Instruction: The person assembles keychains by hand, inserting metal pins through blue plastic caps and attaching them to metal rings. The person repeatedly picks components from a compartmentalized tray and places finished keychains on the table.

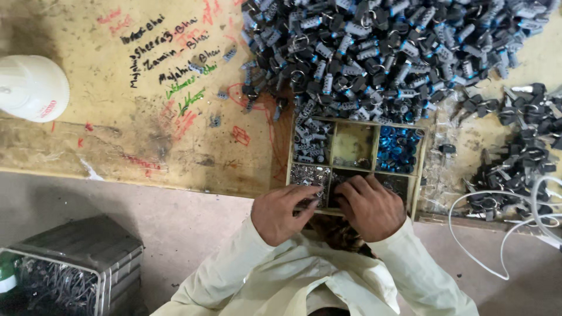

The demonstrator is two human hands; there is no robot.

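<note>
Currently both hands are held over the near compartments of the divided tray (419,175) at the desk (117,129) edge: left hand (284,212) pinched on small metal parts (308,175), right hand (370,206) curled, contents hidden, grip state not discernible. A large pile of lock pieces (374,52) is heaped behind the tray, so much is judged left.

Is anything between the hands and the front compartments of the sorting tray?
Nothing visible. The left hand and right hand already rest on the front edge of the tray, fingers reaching into the front compartments of small metal parts. What the fingers hold is hidden.
</note>
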